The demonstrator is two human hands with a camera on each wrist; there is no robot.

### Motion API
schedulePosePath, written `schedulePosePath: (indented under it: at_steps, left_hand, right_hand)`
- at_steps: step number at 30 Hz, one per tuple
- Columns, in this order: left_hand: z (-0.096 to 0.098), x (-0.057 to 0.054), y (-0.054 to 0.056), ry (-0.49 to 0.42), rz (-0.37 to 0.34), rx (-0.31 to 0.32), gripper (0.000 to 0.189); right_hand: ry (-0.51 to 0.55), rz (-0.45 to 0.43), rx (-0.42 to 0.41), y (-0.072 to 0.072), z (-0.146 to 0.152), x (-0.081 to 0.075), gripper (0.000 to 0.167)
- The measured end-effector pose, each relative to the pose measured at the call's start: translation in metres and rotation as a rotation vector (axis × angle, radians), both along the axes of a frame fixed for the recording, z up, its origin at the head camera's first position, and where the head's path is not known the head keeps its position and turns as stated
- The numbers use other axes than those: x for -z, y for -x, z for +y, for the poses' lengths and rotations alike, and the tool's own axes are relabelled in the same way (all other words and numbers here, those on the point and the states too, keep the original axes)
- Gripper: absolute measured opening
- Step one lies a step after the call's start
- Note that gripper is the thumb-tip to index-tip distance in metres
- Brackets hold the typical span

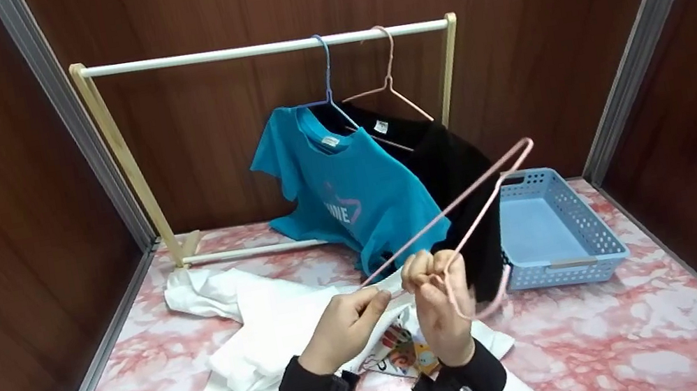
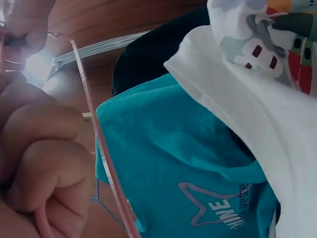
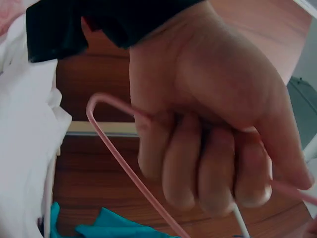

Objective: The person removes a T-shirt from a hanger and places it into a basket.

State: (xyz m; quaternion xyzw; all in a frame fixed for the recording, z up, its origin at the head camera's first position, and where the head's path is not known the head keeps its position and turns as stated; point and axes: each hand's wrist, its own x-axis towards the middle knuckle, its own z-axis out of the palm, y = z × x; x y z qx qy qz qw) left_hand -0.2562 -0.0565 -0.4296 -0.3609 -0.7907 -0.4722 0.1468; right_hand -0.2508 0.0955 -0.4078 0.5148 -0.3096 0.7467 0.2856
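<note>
Slim pink wire-like hanger (image 1: 443, 213) held aslant above red-and-white marbled tabletop (image 1: 662, 334), in both hands. Left hand (image 1: 347, 326): fingers curled round hanger at lower end. Right hand (image 1: 439, 304): fingers curled tightly round hanger near its hook. Beneath hands, crumpled white cloth garment (image 1: 285, 326) with colourful cartoon print. Behind, turquoise T-shirt (image 1: 353, 180) and black garment (image 1: 468, 168) hang from white-railed wooden rack (image 1: 191, 59); light-blue perforated plastic basket (image 1: 563, 274) stands to right.

From here, two shirts (image 1: 346, 178) hang on the clothes rack (image 1: 191, 58), right of its middle; a basket (image 1: 586, 259) sits off its right end; before the rack are a hanger (image 1: 487, 176) and, on the table (image 1: 658, 313), a garment (image 1: 285, 323).
</note>
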Motion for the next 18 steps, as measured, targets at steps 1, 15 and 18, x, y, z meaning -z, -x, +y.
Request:
schedulePosePath:
  at_steps: [1, 15, 18]
  left_hand:
    - [-0.001, -0.002, -0.001, 0.006, -0.006, -0.008, 0.045]
    - [-0.044, -0.021, -0.006, -0.087, -0.148, -0.098, 0.048]
    - [-0.059, -0.025, -0.008, -0.119, -0.18, -0.144, 0.049]
  right_hand:
    - [-0.022, -0.008, 0.006, 0.0, 0.001, 0.0, 0.02]
    - [-0.528, -0.224, 0.21, 0.003, 0.048, -0.011, 0.029]
    - [-0.694, -0.28, 0.423, 0.01, 0.063, -0.012, 0.016]
